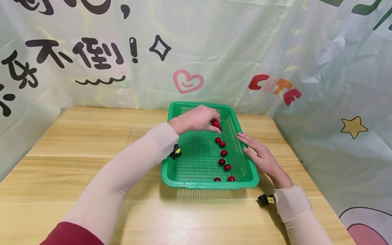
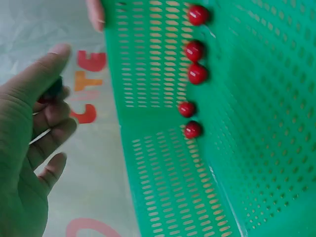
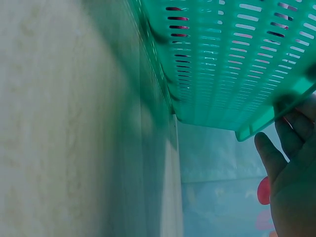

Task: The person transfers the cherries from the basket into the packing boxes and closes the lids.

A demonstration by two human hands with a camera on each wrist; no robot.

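A green plastic basket (image 1: 211, 184) with slotted sides stands on the table. Several glossy red cherries (image 1: 224, 153) lie in a loose row along its right side. Over the far part of the basket, my left hand (image 1: 196, 119) pinches a dark red cherry (image 2: 52, 93) between thumb and fingers; the fingers partly hide it. My right hand (image 1: 260, 156) rests at the basket's right rim, fingers fairly straight and fingertips on the edge. From below, the right wrist view shows this hand (image 3: 298, 163) beside the rim, with the slotted wall (image 3: 217, 64) above the table.
The wood-grain table (image 1: 76, 177) runs around the basket. A printed cloth (image 1: 232, 44) with a heart, letters and a star hangs behind it and to the right. Small black wrist cameras (image 1: 266, 200) are worn at both sleeves. A clear, faint-edged sheet or box (image 1: 133, 134) lies left of the basket.
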